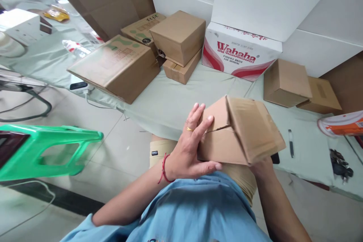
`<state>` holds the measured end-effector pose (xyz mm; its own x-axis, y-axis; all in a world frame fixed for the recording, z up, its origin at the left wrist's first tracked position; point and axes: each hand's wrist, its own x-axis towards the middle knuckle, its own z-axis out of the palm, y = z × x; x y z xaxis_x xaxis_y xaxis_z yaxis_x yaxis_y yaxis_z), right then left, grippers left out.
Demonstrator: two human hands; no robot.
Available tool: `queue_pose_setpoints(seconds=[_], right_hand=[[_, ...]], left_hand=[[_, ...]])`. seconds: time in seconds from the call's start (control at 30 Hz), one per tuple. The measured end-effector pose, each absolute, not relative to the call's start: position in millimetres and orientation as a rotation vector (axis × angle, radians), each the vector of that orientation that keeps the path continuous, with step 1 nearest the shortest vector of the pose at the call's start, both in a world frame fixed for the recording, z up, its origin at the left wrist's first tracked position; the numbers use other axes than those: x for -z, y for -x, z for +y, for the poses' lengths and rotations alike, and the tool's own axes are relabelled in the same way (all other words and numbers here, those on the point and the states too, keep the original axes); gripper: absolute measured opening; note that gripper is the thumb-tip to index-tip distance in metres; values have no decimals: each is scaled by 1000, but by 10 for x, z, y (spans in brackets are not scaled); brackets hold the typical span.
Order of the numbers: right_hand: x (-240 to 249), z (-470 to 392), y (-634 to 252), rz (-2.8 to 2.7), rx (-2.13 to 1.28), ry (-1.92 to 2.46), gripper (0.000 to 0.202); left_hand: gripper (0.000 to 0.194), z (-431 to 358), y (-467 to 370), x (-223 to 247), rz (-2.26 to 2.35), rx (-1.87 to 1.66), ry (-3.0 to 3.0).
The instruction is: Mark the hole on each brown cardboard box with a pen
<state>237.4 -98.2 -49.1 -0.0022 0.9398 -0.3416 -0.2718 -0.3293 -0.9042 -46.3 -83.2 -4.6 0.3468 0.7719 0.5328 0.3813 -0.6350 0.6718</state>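
Over my lap, at the near edge of the cloth-covered table, I hold a small brown cardboard box (218,145) tilted between both hands. Its right-hand face carries wide clear tape, and a seam with a gap runs along its left part. My left hand (191,141) lies against the box's left side, fingers spread over it and thumb along the lower edge. A ring and a red string bracelet are on this hand and wrist. Beneath the lower right corner, my right hand (262,168) supports the box; its fingers are mostly hidden under it.
Brown boxes (141,72) stand at the back left, some stacked. A white and red Wahaha carton (241,53) sits behind. To the right are two more brown boxes (287,83), a pen (290,143) and keys (340,164). A green stool (87,136) stands left on the floor.
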Motion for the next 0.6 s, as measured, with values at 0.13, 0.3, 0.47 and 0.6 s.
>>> queue_pose_setpoints(seconds=[0.13,0.3,0.47,0.6], right_hand=[[468,-956,-2256,-1117,-1274,1281,31],[428,-818,-2207,-1643,-714,1221,41],[552,-797,-2190,-1717,-623,1234,62],[542,-806,-2135,-1769,-524,1191,63]], left_hand=[[112,-777,439,-108,1065,-1252,-2157],[97,-739,464,-207,1140,-1241,-1990],[84,-697,448,-154,1330,-1201,-1878],[82,-679,462,-124,1326,-1233,-1861]])
